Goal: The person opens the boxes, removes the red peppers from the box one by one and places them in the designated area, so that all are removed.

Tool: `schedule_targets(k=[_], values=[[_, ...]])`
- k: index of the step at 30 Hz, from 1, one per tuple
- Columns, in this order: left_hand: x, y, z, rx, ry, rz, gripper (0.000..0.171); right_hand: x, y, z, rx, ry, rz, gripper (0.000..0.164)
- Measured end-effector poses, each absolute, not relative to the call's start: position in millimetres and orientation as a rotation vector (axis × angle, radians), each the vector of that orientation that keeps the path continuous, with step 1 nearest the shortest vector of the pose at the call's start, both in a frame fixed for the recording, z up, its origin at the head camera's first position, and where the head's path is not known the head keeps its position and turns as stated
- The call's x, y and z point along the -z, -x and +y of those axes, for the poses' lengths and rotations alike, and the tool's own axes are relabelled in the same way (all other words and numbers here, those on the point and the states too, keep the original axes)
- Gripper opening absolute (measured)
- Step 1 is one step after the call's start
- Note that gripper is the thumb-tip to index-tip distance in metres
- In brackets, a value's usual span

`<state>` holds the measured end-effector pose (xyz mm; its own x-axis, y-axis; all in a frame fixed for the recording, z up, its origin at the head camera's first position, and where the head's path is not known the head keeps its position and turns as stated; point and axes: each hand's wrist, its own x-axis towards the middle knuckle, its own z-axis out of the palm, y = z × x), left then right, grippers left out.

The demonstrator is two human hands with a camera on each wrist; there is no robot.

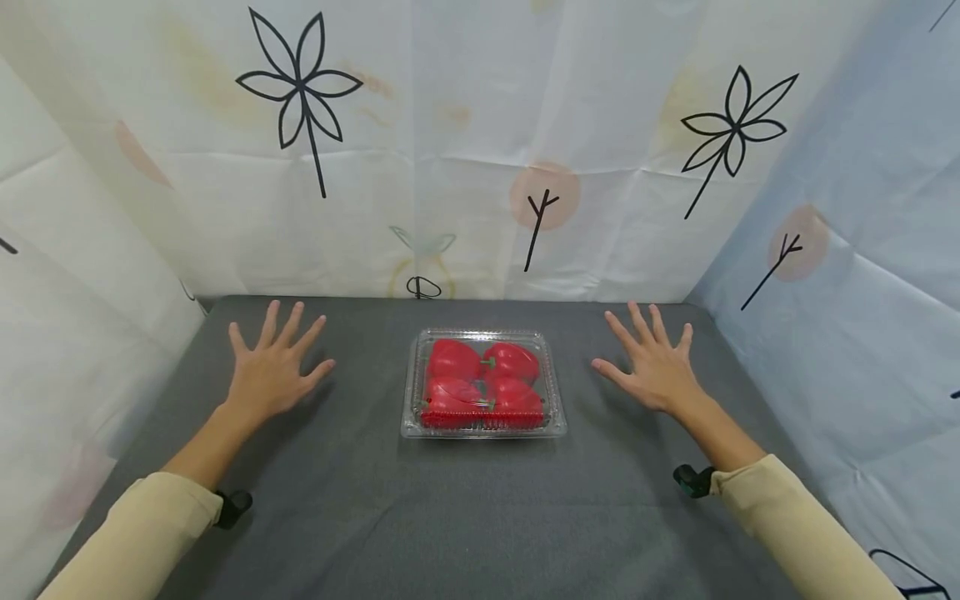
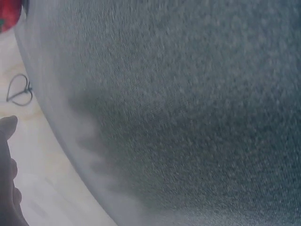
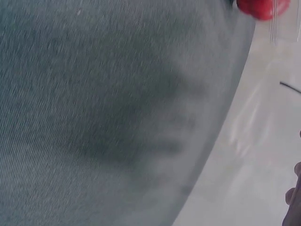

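A clear plastic clamshell box [image 1: 556, 408] sits on the grey cloth near the middle of the table. Inside it lie several red bell peppers [image 1: 453, 360] with green stems. To the left of the box, my left hand [image 1: 272, 371] hovers palm down, fingers spread and holding nothing. My right hand [image 1: 655, 367] mirrors it on the other side, fingers also spread and apart from the box. Both wrist views catch a hand's shadow on the cloth and only the edge of a red pepper [image 2: 8, 14], with a red pepper [image 3: 263, 7] at the top right too.
The grey table [image 1: 480, 533] ends at a pale curtain [image 1: 465, 150] with line-drawn flowers along the back. Similar cloth walls [image 1: 862, 333] close in on the left and right. Dark wrist cameras [image 1: 234, 507] sit at both beige sleeves.
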<state>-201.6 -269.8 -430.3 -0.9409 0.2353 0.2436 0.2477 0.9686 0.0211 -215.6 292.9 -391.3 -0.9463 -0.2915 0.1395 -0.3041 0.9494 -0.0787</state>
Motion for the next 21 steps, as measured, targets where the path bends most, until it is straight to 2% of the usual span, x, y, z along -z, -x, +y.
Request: schedule_targets(k=[15, 21], values=[[431, 191, -241, 0.128, 0.539, -2.808, 0.074, 389, 205, 261, -0.12, -0.643, -2.92, 0.082], [428, 185, -227, 0.226, 0.625, -2.831, 0.078, 386, 199, 247, -0.213, -0.808, -2.857, 0.087]])
